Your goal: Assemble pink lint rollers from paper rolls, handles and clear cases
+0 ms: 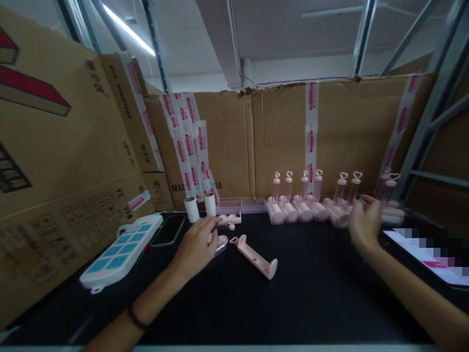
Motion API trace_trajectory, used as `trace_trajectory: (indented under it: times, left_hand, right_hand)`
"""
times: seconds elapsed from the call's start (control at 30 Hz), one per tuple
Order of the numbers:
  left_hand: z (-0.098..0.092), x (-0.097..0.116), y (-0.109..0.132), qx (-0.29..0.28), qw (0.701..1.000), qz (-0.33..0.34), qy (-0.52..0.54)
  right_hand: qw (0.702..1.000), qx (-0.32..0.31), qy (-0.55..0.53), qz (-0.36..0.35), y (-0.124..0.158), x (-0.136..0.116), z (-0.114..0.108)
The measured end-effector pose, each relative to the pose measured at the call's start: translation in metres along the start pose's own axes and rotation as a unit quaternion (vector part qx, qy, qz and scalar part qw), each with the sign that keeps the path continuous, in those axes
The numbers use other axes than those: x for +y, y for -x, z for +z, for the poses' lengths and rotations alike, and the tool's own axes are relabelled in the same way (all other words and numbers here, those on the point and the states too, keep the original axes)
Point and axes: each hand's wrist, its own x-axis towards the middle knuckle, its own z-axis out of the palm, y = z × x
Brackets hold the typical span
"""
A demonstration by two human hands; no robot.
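Observation:
My left hand (198, 244) reaches over a group of small pale pink plastic parts (230, 220), its fingers curled down. Beside its fingertips lies a piece with a round pink end and a clear body (222, 243), partly covered by the hand. Just right of it, a long pink roller frame (256, 259) with a loop at one end and a disc at the other rests on the black surface. My right hand (366, 222) is bent, fingers drawn together, at the row of pink lint-roller-like items (304, 208) with upright heart-loop handles. What its fingers hold is blurred and hidden.
Two white paper rolls (191, 210) and a pink-lilac tray (252, 207) stand at the back. Left are a dark phone (168, 230) and a white power strip (120, 252). A bright-screened device (428, 254) lies right. Cardboard walls (227, 142) enclose the black work surface (311, 293).

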Motion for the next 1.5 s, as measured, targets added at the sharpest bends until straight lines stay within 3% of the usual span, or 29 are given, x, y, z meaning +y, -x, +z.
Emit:
trace_trajectory:
  times: [0.03,0.1,0.17,0.23,0.37,0.5,0.6,0.8,0.87,0.93,0.97,1.03,1.13,1.33,1.5]
  left_hand:
    - [-0.001,-0.015,-0.013,0.029,0.997,-0.066,-0.006]
    - [0.000,-0.043,-0.040,0.058,0.981,-0.184,-0.030]
    - [0.008,-0.066,-0.065,0.048,0.968,-0.241,-0.050]
    - [0.020,-0.079,-0.085,0.044,0.962,-0.262,-0.057]
    - [0.048,-0.089,-0.110,0.024,0.952,-0.298,-0.060]
    - [0.063,-0.090,-0.120,0.022,0.944,-0.326,-0.054]
    - [0.063,-0.090,-0.122,0.046,0.941,-0.332,-0.045]
    - [0.034,-0.084,-0.122,0.167,0.944,-0.285,-0.020]
    - [0.023,-0.079,-0.123,0.283,0.929,-0.219,0.092]
    - [0.016,-0.070,-0.123,0.347,0.880,-0.198,0.257]
    - [0.015,-0.065,-0.122,0.343,0.846,-0.204,0.353]
    - [0.014,-0.055,-0.116,0.275,0.779,-0.225,0.517]
    - [0.019,-0.041,-0.101,0.165,0.722,-0.244,0.626]
    - [0.031,-0.025,-0.080,0.109,0.730,-0.250,0.627]
    - [0.032,-0.016,-0.077,0.084,0.742,-0.221,0.627]
  right_hand:
    - [0.999,-0.028,-0.019,-0.007,0.014,-0.012,-0.002]
    - [0.975,-0.191,-0.093,-0.065,0.049,-0.042,-0.006]
    - [0.927,-0.343,-0.107,-0.107,0.087,-0.075,-0.010]
    - [0.895,-0.416,-0.082,-0.138,0.120,-0.104,-0.011]
    - [0.861,-0.456,-0.016,-0.226,0.155,-0.137,-0.003]
    - [0.843,-0.480,0.053,-0.239,0.158,-0.145,0.010]
    - [0.836,-0.487,0.088,-0.237,0.154,-0.141,0.013]
    - [0.865,-0.430,0.047,-0.255,0.130,-0.133,0.019]
    - [0.855,-0.433,0.011,-0.286,0.120,-0.140,0.029]
    - [0.824,-0.459,-0.018,-0.330,0.114,-0.153,0.045]
    - [0.803,-0.477,-0.027,-0.356,0.112,-0.162,0.055]
    - [0.757,-0.512,-0.030,-0.406,0.112,-0.178,0.077]
    - [0.727,-0.562,-0.004,-0.393,0.116,-0.198,0.111]
    - [0.660,-0.673,0.014,-0.333,0.121,-0.208,0.143]
    - [0.670,-0.671,-0.011,-0.316,0.128,-0.204,0.150]
